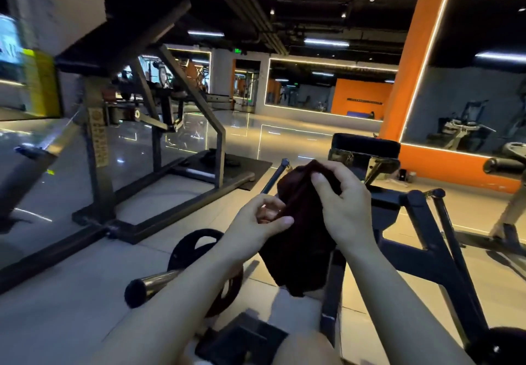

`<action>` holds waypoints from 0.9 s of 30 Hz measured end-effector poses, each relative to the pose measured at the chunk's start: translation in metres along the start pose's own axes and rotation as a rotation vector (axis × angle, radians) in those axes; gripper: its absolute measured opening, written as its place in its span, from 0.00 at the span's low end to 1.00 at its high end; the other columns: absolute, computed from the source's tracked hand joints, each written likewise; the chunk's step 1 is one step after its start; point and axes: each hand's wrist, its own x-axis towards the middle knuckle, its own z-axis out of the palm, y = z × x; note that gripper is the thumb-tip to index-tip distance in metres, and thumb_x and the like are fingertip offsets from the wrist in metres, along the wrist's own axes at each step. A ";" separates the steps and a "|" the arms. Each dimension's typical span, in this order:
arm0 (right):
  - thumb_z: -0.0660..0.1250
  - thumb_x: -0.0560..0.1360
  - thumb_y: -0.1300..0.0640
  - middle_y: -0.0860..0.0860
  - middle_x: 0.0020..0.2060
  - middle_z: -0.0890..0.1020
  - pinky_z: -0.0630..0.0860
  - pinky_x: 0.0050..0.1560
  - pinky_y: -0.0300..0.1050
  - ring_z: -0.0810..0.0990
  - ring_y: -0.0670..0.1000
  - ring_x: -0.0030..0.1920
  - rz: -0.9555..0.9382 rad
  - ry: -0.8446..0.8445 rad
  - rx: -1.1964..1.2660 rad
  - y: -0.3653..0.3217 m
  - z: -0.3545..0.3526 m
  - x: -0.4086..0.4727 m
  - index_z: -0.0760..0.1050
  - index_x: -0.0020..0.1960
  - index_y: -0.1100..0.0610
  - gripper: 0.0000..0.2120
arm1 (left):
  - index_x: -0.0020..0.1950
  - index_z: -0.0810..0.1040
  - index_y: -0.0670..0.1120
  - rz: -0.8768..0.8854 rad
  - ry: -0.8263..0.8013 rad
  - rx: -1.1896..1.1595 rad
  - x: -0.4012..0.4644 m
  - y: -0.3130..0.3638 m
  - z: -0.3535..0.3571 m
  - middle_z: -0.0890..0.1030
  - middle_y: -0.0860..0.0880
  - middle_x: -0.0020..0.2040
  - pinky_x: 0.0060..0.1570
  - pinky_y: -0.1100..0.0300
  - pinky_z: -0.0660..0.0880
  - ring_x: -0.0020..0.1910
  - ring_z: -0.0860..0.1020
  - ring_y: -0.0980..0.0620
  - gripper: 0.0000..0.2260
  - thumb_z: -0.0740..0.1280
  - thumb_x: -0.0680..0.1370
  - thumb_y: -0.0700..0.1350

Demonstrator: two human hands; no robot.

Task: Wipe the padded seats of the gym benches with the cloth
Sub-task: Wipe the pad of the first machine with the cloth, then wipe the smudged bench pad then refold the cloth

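Head view: we see both hands raised in front of us, holding a dark cloth [301, 239] in the air between them. Our left hand [262, 222] pinches one edge of the cloth, with the thumb pressed over the fabric and the fingers [266, 208] curled behind it. Our right hand [341, 202] grips the upper part of the cloth, thumb on the near side and fingers wrapped over the top fold. The rest of the cloth hangs down below the hands, clear of any surface.

We note a black padded seat [367, 144] beyond the hands, mounted on a dark metal frame [427, 239] that runs down to the right. The cloth does not touch this pad. A black weight plate [199, 245] sits on a chrome sleeve [153, 285] below the left forearm. To the left stands a larger machine [128, 125] with angled steel legs on a glossy tiled floor [71, 293]. An orange pillar [415, 60] with a light strip rises at the right. A mirrored wall [327, 88] lies further back. A second person's lower leg [509, 211] shows at the right edge.
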 end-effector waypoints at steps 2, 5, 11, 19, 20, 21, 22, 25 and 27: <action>0.65 0.80 0.57 0.36 0.48 0.79 0.73 0.52 0.30 0.76 0.35 0.53 0.014 -0.007 -0.012 -0.012 0.005 -0.010 0.77 0.57 0.47 0.09 | 0.53 0.79 0.47 0.005 -0.021 0.070 -0.016 0.006 -0.014 0.80 0.53 0.45 0.41 0.72 0.72 0.43 0.79 0.63 0.08 0.72 0.75 0.45; 0.66 0.79 0.56 0.39 0.46 0.79 0.74 0.51 0.37 0.77 0.39 0.50 0.033 -0.037 -0.067 -0.024 0.012 -0.022 0.77 0.54 0.48 0.05 | 0.54 0.80 0.48 -0.027 -0.057 0.207 -0.035 0.012 -0.035 0.81 0.50 0.50 0.45 0.67 0.74 0.48 0.79 0.58 0.07 0.69 0.77 0.47; 0.68 0.77 0.51 0.44 0.44 0.78 0.74 0.42 0.39 0.77 0.43 0.47 0.165 -0.171 -0.092 -0.032 0.050 -0.027 0.77 0.50 0.50 0.04 | 0.51 0.74 0.47 -0.062 0.077 0.284 -0.055 0.016 -0.091 0.79 0.47 0.49 0.48 0.57 0.76 0.50 0.79 0.50 0.07 0.70 0.77 0.44; 0.69 0.77 0.51 0.45 0.37 0.74 0.68 0.36 0.38 0.72 0.44 0.38 0.162 -0.348 -0.096 -0.028 0.170 -0.009 0.70 0.42 0.53 0.09 | 0.51 0.81 0.48 -0.239 0.140 0.137 -0.056 -0.018 -0.225 0.82 0.44 0.52 0.44 0.60 0.78 0.51 0.81 0.48 0.10 0.75 0.71 0.42; 0.68 0.77 0.52 0.45 0.36 0.72 0.68 0.36 0.38 0.71 0.43 0.38 0.164 -0.378 -0.078 -0.027 0.184 -0.005 0.68 0.41 0.51 0.10 | 0.52 0.82 0.47 -0.251 0.162 0.129 -0.054 -0.022 -0.240 0.82 0.43 0.52 0.44 0.60 0.79 0.52 0.82 0.47 0.10 0.74 0.72 0.40; 0.68 0.78 0.52 0.44 0.36 0.72 0.68 0.35 0.38 0.71 0.42 0.36 0.165 -0.410 -0.063 -0.029 0.196 -0.001 0.67 0.41 0.50 0.11 | 0.51 0.82 0.47 -0.247 0.187 0.153 -0.051 -0.025 -0.254 0.82 0.42 0.52 0.44 0.60 0.79 0.52 0.81 0.46 0.09 0.73 0.73 0.38; 0.67 0.78 0.52 0.44 0.35 0.71 0.68 0.35 0.36 0.70 0.40 0.35 0.165 -0.453 -0.055 -0.029 0.207 0.003 0.66 0.41 0.50 0.11 | 0.50 0.82 0.47 -0.228 0.221 0.207 -0.047 -0.027 -0.268 0.83 0.43 0.50 0.46 0.58 0.80 0.51 0.81 0.46 0.08 0.72 0.73 0.37; 0.66 0.79 0.52 0.47 0.35 0.71 0.67 0.35 0.37 0.71 0.43 0.35 0.192 -0.585 -0.012 -0.032 0.237 0.014 0.66 0.42 0.50 0.11 | 0.44 0.82 0.53 -0.118 0.366 0.483 -0.040 -0.027 -0.301 0.82 0.52 0.44 0.50 0.54 0.78 0.47 0.81 0.52 0.06 0.73 0.74 0.41; 0.68 0.77 0.51 0.49 0.37 0.72 0.67 0.37 0.41 0.70 0.48 0.37 0.201 -0.612 0.033 -0.035 0.254 0.020 0.67 0.43 0.52 0.11 | 0.42 0.80 0.56 -0.073 0.462 0.679 -0.038 -0.025 -0.318 0.81 0.56 0.43 0.48 0.55 0.77 0.46 0.79 0.55 0.05 0.73 0.74 0.46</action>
